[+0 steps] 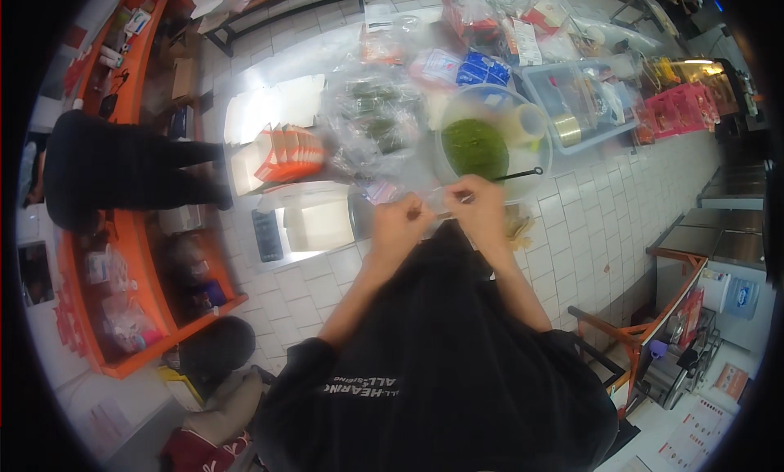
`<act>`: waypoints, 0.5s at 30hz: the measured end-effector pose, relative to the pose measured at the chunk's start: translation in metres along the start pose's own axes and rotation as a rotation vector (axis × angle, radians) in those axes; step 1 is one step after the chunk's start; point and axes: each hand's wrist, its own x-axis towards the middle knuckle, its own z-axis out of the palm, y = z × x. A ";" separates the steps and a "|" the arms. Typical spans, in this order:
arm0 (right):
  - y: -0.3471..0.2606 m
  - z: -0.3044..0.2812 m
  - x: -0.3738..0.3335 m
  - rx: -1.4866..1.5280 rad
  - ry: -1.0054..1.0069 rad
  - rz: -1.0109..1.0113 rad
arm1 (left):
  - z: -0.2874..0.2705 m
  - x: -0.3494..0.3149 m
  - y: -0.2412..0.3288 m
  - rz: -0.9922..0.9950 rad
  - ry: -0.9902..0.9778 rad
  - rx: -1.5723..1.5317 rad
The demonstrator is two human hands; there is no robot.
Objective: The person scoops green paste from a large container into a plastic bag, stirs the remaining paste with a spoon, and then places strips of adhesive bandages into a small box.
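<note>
At the near edge of the table, my left hand (400, 227) and my right hand (476, 209) are close together, fingers pinched. A thin pale piece shows between them, too small to name. Just beyond my right hand stands a round clear tub (535, 158) with green paste (474, 148) in it. A dark-handled utensil (520, 175) reaches out over the tub's near side. Clear plastic bags (371, 117) with something green inside lie beyond my left hand. Left of that hand is an open white box (314, 223).
A dark phone-like slab (267, 235) and a stack of orange-and-white cartons (287, 153) are at the left. A clear bin (584, 104) and a pink basket (682, 111) stand at the right. Another person in black (106, 170) is by the orange shelves (122, 341).
</note>
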 end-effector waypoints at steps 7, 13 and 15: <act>-0.013 -0.031 0.012 0.317 -0.307 0.064 | -0.028 0.028 0.021 0.641 0.254 0.256; -0.013 -0.054 0.027 0.433 -0.580 0.115 | -0.035 0.037 0.032 0.085 -0.274 -0.098; -0.018 -0.061 0.032 0.377 -0.669 0.107 | -0.028 0.039 0.031 0.334 -0.192 -0.037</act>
